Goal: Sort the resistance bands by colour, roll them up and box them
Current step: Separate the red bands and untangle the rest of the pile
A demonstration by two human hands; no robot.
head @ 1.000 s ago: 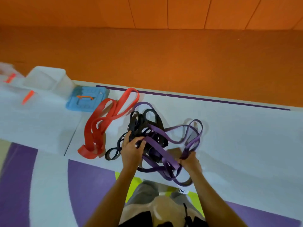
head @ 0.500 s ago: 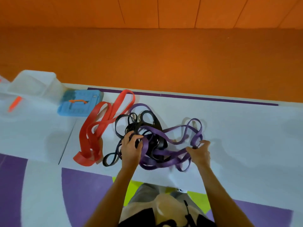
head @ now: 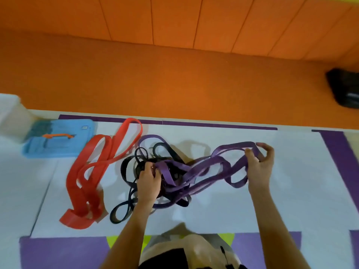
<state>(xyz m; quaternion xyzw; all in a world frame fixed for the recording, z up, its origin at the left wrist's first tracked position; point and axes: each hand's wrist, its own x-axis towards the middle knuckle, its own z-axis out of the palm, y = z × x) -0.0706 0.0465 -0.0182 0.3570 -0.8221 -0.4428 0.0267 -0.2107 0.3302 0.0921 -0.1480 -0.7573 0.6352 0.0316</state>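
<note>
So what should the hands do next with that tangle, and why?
Probably pull the purple bands out to the right with the right hand, while the left hand holds the black bands in place. Purple loops are threaded through the black ones, so those two colours are not yet apart; the red bands already lie separately.

The clear box (head: pixel 11 115) runs off the left edge; a blurred, unidentifiable black object (head: pixel 344 88) off the right.

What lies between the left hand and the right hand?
In the head view, purple bands gripped by the right hand stretch across to the left hand, which grips them tangled with black bands.
</note>
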